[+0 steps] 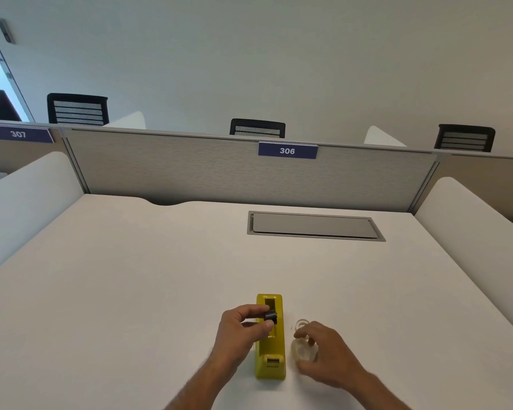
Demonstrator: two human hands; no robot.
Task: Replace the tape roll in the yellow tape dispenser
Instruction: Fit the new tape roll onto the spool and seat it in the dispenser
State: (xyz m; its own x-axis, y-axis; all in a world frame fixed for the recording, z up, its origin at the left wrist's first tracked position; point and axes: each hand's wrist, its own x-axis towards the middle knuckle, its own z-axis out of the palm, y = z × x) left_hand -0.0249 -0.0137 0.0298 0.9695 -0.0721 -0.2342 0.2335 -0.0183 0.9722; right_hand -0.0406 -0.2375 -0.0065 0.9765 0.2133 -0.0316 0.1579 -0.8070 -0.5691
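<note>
Over the yellow tape dispenser, left hand fingers pinch the black spindle; right hand fingers grasp the clear tape roll, probably next threaded onto the spindle.

Dispenser on desk — tape roll just right; hatch behind.
</note>
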